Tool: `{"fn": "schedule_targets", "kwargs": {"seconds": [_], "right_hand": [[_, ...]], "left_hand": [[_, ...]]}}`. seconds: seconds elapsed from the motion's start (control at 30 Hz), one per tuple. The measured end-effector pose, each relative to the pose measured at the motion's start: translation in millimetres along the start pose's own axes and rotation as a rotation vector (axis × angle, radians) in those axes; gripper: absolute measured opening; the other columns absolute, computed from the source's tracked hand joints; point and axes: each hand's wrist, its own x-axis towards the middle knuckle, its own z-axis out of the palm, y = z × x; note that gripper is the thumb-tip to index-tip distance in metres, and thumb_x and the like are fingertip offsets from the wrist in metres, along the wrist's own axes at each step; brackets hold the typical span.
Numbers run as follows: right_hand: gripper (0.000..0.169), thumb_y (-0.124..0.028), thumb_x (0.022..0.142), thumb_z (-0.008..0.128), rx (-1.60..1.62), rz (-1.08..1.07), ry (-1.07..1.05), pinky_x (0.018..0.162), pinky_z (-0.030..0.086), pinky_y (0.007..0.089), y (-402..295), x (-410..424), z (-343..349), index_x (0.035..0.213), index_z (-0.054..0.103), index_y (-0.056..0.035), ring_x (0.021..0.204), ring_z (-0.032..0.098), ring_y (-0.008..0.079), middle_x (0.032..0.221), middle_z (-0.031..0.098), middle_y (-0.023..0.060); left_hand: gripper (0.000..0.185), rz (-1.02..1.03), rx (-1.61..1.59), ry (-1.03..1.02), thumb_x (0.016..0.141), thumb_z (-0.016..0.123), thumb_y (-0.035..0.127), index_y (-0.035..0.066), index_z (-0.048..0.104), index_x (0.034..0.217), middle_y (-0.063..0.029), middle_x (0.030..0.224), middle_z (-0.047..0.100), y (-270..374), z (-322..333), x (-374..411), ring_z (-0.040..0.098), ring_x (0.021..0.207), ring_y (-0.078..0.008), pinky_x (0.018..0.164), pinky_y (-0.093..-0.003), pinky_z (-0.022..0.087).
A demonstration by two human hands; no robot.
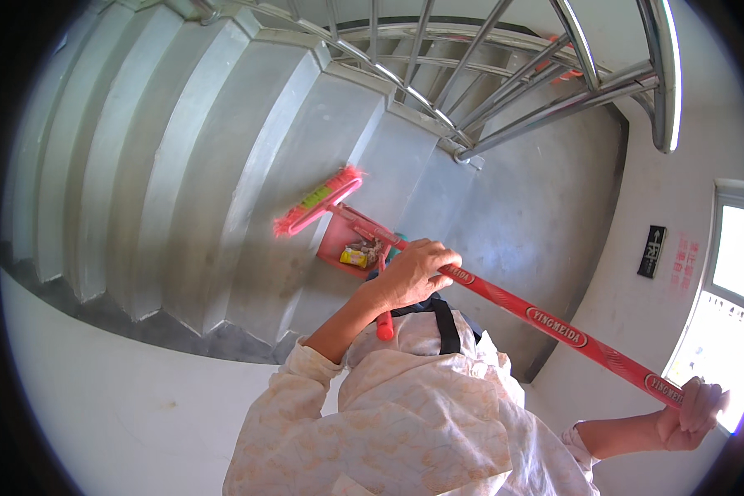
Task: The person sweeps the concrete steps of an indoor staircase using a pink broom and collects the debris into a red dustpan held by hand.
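My left hand (412, 273) is closed around the middle of a red broom's handle (514, 304). Farther right and lower, my right hand (694, 412) grips the handle's end. The broom head (319, 201), with pink-red bristles and a yellow-green band, is over the steps; whether it touches them is unclear. Beside it is a red dustpan (335, 245) holding a yellow wrapper (354, 256) and other debris. The dustpan's red handle (384, 325) passes behind my left wrist; whether my left hand also holds it cannot be seen.
Grey concrete stairs (192, 142) run to the left, with a smooth landing (533, 180) to the right. A stainless-steel railing (421, 99) borders them at the top. A white wall at the right bears an exit sign (651, 251) and a bright window (719, 347).
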Motion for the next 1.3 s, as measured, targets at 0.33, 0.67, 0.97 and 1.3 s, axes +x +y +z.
{"fn": "schedule_targets", "kwargs": {"seconds": [0.33,0.67,0.97,1.3], "right_hand": [[0.021,0.012,0.078,0.044,-0.151,-0.014,0.243,0.045,0.029,0.0242,21,-28,-41,0.092,0.05,-0.0014,0.048,0.029,0.0102,0.061,0.031,-0.0002],[0.021,0.002,0.094,0.036,-0.344,-0.024,0.381,0.046,0.027,0.0239,63,-62,-74,0.089,0.055,-0.0037,0.048,0.026,0.0084,0.058,0.025,-0.0015],[0.022,-0.002,0.096,0.036,-0.558,-0.127,0.749,0.047,0.038,0.0231,26,-127,-125,0.094,0.058,-0.0049,0.046,0.025,0.0065,0.057,0.027,-0.0021],[0.02,0.001,0.093,0.039,-0.86,-0.164,1.087,0.052,0.04,0.026,8,-182,-173,0.092,0.059,-0.004,0.047,0.029,0.0079,0.054,0.033,-0.001]], "left_hand": [[0.011,-0.303,-0.159,-0.039,0.083,0.058,0.004,0.008,0.06,0.093,-0.0122,0.086,0.06,-52,-2,-51,0.058,0.082,-0.031,0.071,-0.0381,0.047],[0.018,-0.275,-0.099,-0.326,0.078,0.058,0.001,0.009,0.066,0.091,-0.0085,0.098,0.062,-51,1,-89,0.057,0.097,-0.0273,0.088,-0.0364,0.044],[0.025,-0.254,-0.052,-0.494,0.071,0.065,0.001,0.009,0.062,0.094,-0.011,0.112,0.056,-18,-9,-74,0.054,0.106,-0.0295,0.092,-0.0358,0.042],[0.024,-0.16,-0.132,-0.399,0.07,0.06,-0.004,0.004,0.057,0.092,-0.0115,0.096,0.06,0,26,-42,0.06,0.09,-0.0279,0.079,-0.0334,0.047]]}}
